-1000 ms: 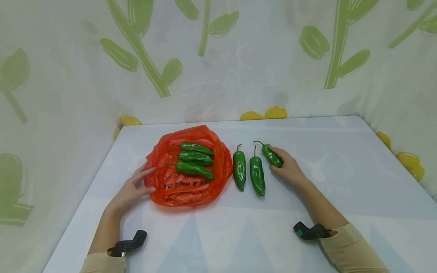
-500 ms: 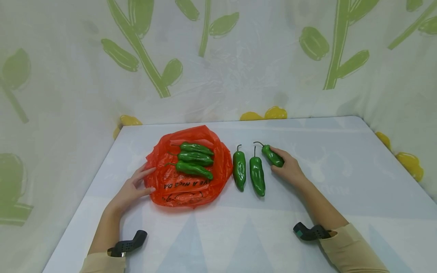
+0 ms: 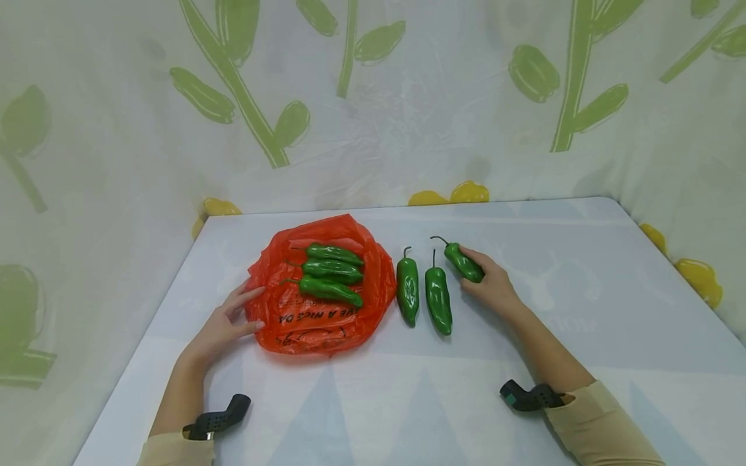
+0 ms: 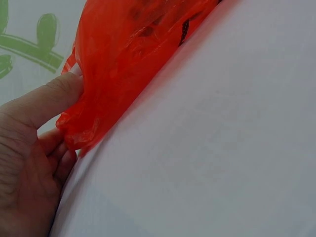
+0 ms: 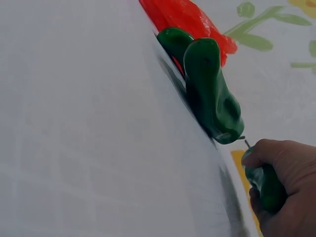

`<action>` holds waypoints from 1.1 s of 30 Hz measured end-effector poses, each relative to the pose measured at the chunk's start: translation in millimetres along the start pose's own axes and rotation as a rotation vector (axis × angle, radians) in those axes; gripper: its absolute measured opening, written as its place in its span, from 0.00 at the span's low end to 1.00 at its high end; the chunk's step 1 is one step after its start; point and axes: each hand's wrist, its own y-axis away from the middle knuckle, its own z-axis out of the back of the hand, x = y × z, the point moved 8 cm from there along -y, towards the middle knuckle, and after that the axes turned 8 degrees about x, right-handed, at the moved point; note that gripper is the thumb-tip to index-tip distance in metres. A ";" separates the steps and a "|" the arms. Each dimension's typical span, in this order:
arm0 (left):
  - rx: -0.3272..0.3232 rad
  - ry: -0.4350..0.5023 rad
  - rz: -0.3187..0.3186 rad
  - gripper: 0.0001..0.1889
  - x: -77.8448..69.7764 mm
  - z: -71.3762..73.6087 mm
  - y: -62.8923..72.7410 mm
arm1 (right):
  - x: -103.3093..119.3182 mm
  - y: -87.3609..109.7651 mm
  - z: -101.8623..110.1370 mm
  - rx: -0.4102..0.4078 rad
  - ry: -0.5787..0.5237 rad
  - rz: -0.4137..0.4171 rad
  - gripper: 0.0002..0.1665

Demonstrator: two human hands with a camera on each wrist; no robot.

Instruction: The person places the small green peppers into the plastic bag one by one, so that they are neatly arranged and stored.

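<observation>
My left hand (image 3: pixel 220 329) pinches the left edge of a red plastic bag (image 3: pixel 317 330); in the left wrist view the thumb (image 4: pixel 52 98) lies over the film with fingers beneath it. On the bag lie 3 green peppers (image 3: pixel 331 270), side by side with stems to the left. My right hand (image 3: pixel 491 285) grips another green pepper (image 3: pixel 463 262) between thumb and fingers, its stem pointing up and left. Between the bag and this hand, one green pepper (image 3: pixel 408 291) lies close to the bag's right edge and a second (image 3: pixel 438 301) just right of it.
All of this is on a pale table (image 3: pixel 373 414) with a faint print. Behind and around it hangs a white sheet (image 3: pixel 443 116) with green leaves and yellow shapes. Black cameras sit on the left wrist (image 3: pixel 218 417) and the right wrist (image 3: pixel 530 395).
The pepper in my right hand has shifted slightly up and left within the last half second. My left hand, the bag and the other peppers look the same.
</observation>
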 end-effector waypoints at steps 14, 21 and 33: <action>0.013 0.006 -0.007 0.39 -2.2 -1.0 -1.1 | 25.8 8.0 2.7 -0.013 -0.049 0.072 0.39; 0.011 -0.010 0.000 0.40 0.3 0.0 4.6 | 39.3 7.3 -10.4 -0.006 -0.076 0.116 0.39; 0.004 -0.003 -0.009 0.40 -0.9 0.8 2.3 | 79.1 4.4 -25.1 0.014 -0.069 0.264 0.38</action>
